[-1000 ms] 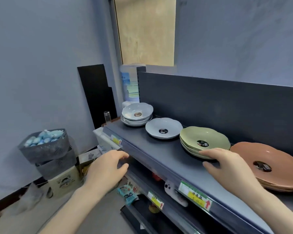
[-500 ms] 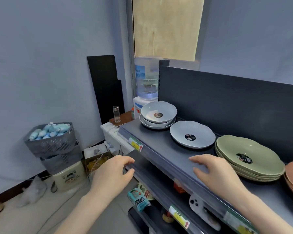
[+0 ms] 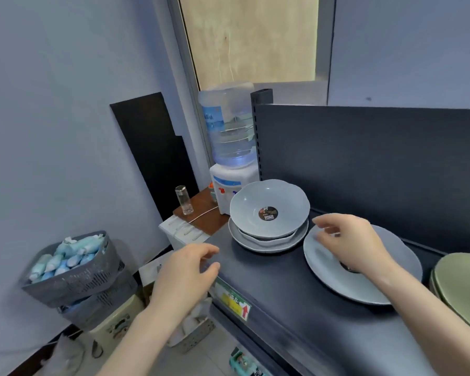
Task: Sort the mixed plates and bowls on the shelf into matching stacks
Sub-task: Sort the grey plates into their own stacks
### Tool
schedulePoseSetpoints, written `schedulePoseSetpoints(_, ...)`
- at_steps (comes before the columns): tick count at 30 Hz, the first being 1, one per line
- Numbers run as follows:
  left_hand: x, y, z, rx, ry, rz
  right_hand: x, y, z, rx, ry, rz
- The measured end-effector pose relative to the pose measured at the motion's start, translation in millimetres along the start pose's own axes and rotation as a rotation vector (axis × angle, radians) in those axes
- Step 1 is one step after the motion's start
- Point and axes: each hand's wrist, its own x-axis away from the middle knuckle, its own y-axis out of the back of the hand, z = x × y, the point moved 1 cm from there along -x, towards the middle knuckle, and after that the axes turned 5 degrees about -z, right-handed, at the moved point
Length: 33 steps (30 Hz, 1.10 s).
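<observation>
- Dark grey shelf top (image 3: 282, 280) runs in front of me, backed by a panel (image 3: 364, 158) of the same colour, with pale blue-grey walls around it.
- At the shelf's left end a grey-blue bowl (image 3: 269, 202) with a round dark sticker sits on a mixed stack: it nests in what looks like a second bowl, and both rest on a wide grey plate (image 3: 255, 244).
- Just to the right of that stack lies a single grey plate (image 3: 364, 283), flat on the shelf.
- My right hand (image 3: 353, 240) is over this plate's left half, fingers loosely curled and gripping nothing. I cannot tell whether it touches the plate.
- My left hand (image 3: 182, 278) is at the shelf's front left corner, fingers relaxed and slightly bent, holding nothing.
- Green plates (image 3: 461, 283) are stacked at the right edge of view, near the single grey plate.
- A yellow price label (image 3: 232, 299) is fixed to the shelf's front edge.
- Past the shelf's end stand a water dispenser (image 3: 234, 185) and a small glass (image 3: 183, 199).
- Grey baskets (image 3: 73, 270) with blue packets stand on the floor to the left.
</observation>
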Motion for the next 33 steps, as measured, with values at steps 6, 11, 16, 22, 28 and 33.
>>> schedulePoseSetpoints(6, -42.5, -16.8, 19.7, 0.044, 0.025, 0.040, -51.6, -25.0, -4.5, 0.015, -0.096, -0.097)
schedulePoseSetpoints(11, -69.7, -30.9, 27.9, 0.105, 0.006, 0.055, -78.2, -47.9, -10.1, 0.026, -0.207, -0.064)
schedulePoseSetpoints(16, -101.6, -48.4, 30.0, 0.148, -0.073, 0.096, -80.7, -61.1, -4.5, -0.028, -0.311, -0.078)
schedulePoseSetpoints(22, -146.6, -56.3, 32.1, 0.196, -0.185, 0.138, -53.5, -35.3, 16.2, -0.234, -0.445, -0.407)
schedulePoseSetpoints(28, -188.9, -65.5, 21.5, 0.299, -0.251, 0.120, -9.7, -9.1, 18.5, -0.478, -0.572, -0.762)
schedulePoseSetpoints(33, -206.2, -89.3, 12.5, 0.216, -0.351, 0.220, 24.0, -13.1, 11.6, -0.520, -0.644, -0.923)
